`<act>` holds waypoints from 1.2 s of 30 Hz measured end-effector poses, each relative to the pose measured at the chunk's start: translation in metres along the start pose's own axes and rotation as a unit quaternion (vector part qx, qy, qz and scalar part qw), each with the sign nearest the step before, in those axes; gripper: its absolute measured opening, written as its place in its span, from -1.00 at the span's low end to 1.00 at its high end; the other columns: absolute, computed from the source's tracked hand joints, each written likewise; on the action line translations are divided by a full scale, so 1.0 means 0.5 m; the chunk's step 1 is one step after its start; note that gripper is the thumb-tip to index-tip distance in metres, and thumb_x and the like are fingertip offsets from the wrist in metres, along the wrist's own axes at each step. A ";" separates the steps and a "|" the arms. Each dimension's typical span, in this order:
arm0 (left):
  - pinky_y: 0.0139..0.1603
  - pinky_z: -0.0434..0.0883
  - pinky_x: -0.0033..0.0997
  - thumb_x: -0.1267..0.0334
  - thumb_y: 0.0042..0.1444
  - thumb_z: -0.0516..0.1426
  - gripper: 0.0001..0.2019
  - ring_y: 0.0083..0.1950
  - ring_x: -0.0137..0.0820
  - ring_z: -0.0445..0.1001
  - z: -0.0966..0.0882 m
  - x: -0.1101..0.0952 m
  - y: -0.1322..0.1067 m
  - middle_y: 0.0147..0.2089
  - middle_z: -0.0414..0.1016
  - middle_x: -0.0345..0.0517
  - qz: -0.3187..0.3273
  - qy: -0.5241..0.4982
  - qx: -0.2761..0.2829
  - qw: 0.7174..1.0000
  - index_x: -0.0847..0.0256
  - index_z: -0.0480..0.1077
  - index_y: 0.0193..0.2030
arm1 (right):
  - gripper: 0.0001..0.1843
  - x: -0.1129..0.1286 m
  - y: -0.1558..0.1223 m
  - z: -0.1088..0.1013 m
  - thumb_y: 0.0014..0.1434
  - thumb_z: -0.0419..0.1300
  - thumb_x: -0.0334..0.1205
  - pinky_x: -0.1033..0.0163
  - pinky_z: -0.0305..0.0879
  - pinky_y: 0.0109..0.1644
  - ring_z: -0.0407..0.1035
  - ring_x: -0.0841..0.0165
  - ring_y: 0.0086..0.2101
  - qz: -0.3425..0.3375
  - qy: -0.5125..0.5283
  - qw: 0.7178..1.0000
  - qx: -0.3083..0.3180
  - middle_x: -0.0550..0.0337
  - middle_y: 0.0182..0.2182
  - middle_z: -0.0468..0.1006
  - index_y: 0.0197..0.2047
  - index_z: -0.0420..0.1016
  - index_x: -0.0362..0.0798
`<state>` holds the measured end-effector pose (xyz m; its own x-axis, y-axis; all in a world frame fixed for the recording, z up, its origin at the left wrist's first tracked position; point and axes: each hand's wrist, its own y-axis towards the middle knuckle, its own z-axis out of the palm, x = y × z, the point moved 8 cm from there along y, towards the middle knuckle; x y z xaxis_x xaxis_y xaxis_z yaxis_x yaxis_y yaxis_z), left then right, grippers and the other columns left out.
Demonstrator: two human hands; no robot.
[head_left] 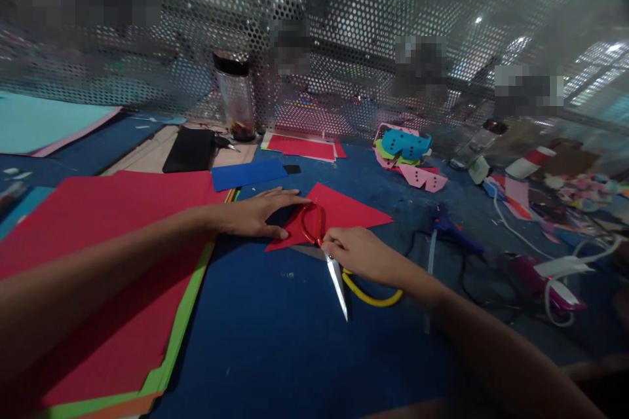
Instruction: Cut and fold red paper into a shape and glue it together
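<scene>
A red paper piece [346, 208] with pointed corners lies on the blue table. My left hand [253, 213] rests at its left side, fingers spread and thumb on the paper. My right hand [363, 252] is closed on a pair of scissors [337, 281] near the pivot. The red handle loop points away from me over the paper, and the silver blades point toward me, looking closed. Below the right hand shows a yellow handle loop [373, 298]; whether it belongs to the same scissors I cannot tell. A grey flat edge peeks out under the paper.
Large red sheets [118, 262] over green and orange ones lie left. Behind are blue paper [248, 175], a black phone-like object [189, 150], a jar [236, 98] and cut paper masks [405, 147]. On the right sit a blue glue gun [455, 229], cords and a magenta device [550, 285].
</scene>
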<state>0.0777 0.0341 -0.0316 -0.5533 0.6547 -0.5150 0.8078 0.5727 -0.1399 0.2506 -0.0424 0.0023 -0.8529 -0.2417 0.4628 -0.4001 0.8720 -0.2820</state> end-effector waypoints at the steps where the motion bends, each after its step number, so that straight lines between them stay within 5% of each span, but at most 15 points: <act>1: 0.51 -0.02 0.31 -0.30 0.28 0.10 -0.13 0.61 0.20 -0.27 0.000 0.001 0.000 0.65 -0.24 -0.02 0.000 -0.001 -0.001 1.000 -0.17 -0.16 0.59 | -0.71 0.004 0.000 0.000 0.42 0.03 -0.22 0.28 0.11 -0.26 0.45 0.36 -0.30 -0.002 -0.001 1.000 0.001 0.08 -0.23 0.65 -0.19 0.57 -0.07; 28: 0.47 -0.02 0.46 -0.22 0.14 0.26 0.02 0.60 0.30 -0.31 -0.014 -0.016 -0.008 0.65 -0.29 0.06 -0.025 -0.035 0.033 0.999 -0.13 -0.18 0.60 | -0.69 0.028 0.018 0.024 0.40 0.02 -0.20 0.27 0.01 -0.31 0.40 0.37 -0.34 -0.024 -0.031 0.999 -0.003 0.12 -0.28 0.65 -0.18 0.58 -0.06; 36: 0.45 0.02 0.45 -0.22 0.13 0.28 0.03 0.60 0.29 -0.29 -0.011 -0.007 -0.004 0.65 -0.27 0.03 0.019 -0.018 0.031 0.999 -0.19 -0.21 0.60 | -0.70 0.035 0.020 0.025 0.41 0.01 -0.20 0.26 -0.02 -0.33 0.37 0.38 -0.38 -0.028 -0.041 0.999 -0.007 0.12 -0.32 0.63 -0.23 0.54 -0.06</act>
<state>0.0769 0.0337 -0.0249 -0.5152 0.6564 -0.5511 0.8398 0.5150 -0.1717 0.2276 -0.0433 -0.0031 -0.8544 -0.3230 0.4071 -0.4430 0.8622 -0.2456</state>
